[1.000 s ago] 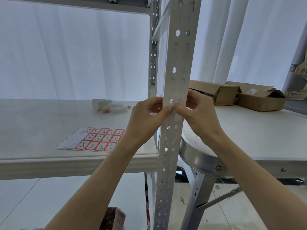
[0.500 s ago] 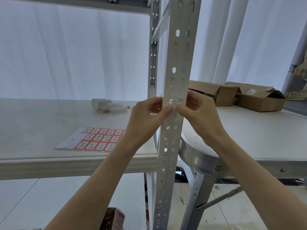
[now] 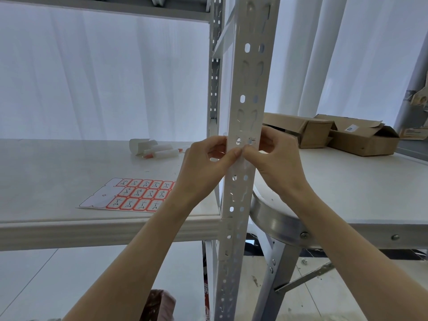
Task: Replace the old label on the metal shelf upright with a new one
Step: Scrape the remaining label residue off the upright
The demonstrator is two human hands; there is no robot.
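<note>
The white perforated metal shelf upright runs top to bottom through the middle of the view. At hand height a pale old label sticks to its front face, torn over the holes. My left hand and my right hand hold the upright from either side. Their fingers curl round its edges, and the two thumb tips meet on the label's lower edge, pinching at it. A sheet of red-bordered new labels lies flat on the shelf board to the left, with part of the sheet bare.
Rolled white paper pieces lie farther back on the shelf board. A second upright stands behind the first. To the right are a round-cornered metal-framed table and open cardboard boxes. White curtains hang behind.
Both hands stay at the same spot on the upright. The thumbs shift only slightly on the label's lower edge.
</note>
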